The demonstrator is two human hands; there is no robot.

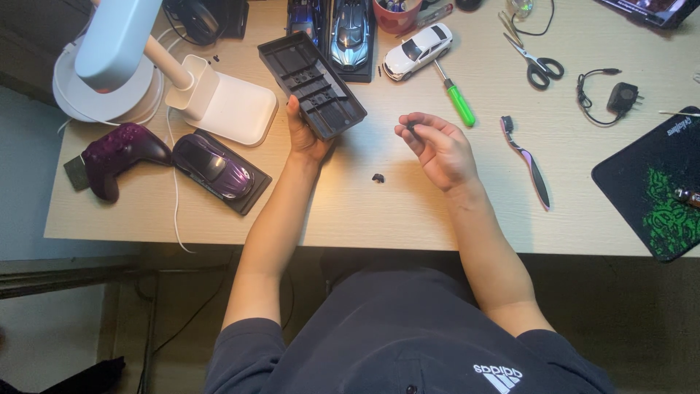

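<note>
Ribbed black plastic base (312, 85) in left hand's (305, 135) clenched grip; tiny dark part (409, 126) pinched between right hand's (437, 151) fingertips.

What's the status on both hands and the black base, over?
Left hand grips black plastic base, tilted above the desk. Right hand pinches a small dark part. Another small black piece lies loose between the hands.

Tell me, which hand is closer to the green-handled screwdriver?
Right. The right hand lies just beside the green-handled screwdriver; the left hand, holding the black base, is farther away.

Scissors (534, 58), green screwdriver (455, 96), purple controller (117, 155)
</note>
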